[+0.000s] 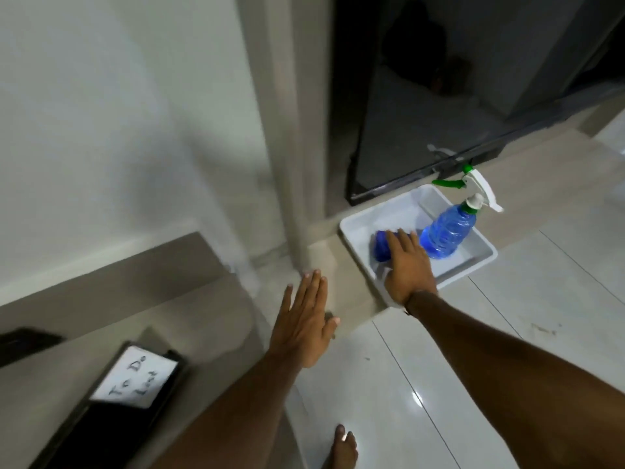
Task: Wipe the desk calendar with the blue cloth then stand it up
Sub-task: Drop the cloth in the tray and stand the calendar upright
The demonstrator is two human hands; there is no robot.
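Note:
The blue cloth lies bunched in a white tray on the floor. My right hand rests on top of the cloth, fingers spread over it; a closed grip does not show. My left hand hovers flat and open above the stone ledge, holding nothing. The desk calendar, a black board with a white "To Do List" card, lies flat on the ledge at the lower left, well away from both hands.
A blue spray bottle with a white and green trigger stands in the tray beside the cloth. A dark glass door rises behind the tray. A dark flat object lies at the left edge. My bare foot stands on glossy tiles.

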